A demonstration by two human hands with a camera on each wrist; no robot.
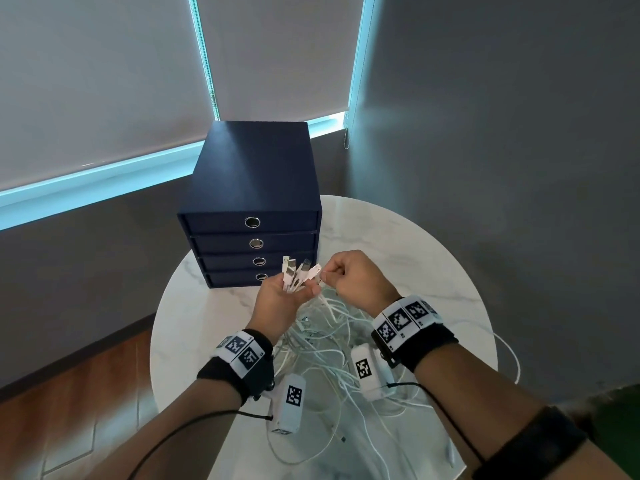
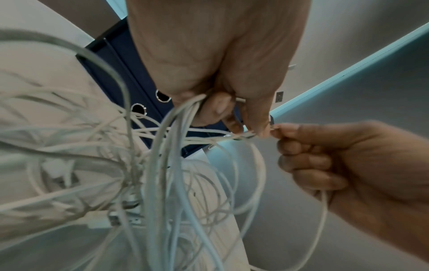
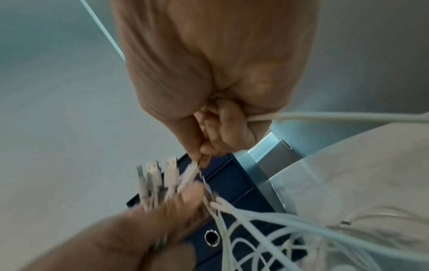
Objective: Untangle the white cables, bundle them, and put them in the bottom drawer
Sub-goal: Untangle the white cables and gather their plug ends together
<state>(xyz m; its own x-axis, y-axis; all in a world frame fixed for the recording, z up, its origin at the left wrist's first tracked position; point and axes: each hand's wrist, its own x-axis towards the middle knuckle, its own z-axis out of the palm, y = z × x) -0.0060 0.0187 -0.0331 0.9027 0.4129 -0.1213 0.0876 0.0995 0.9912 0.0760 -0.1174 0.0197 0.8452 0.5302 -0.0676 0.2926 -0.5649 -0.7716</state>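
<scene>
While the head view looks down on a round marble table (image 1: 433,258), the left hand (image 1: 280,299) grips a fan of white cable plugs (image 1: 298,271) upright, and the right hand (image 1: 356,275) pinches one more plug beside them; loose white cables (image 1: 325,344) trail nearer, and the navy drawer unit (image 1: 252,188) stands farther back, its bottom drawer (image 1: 242,278) closed. From the left wrist, curled fingers (image 2: 218,104) clamp several cords. From the right wrist, fingertips (image 3: 204,159) pinch a plug. Pulling hard could tighten the tangle below.
</scene>
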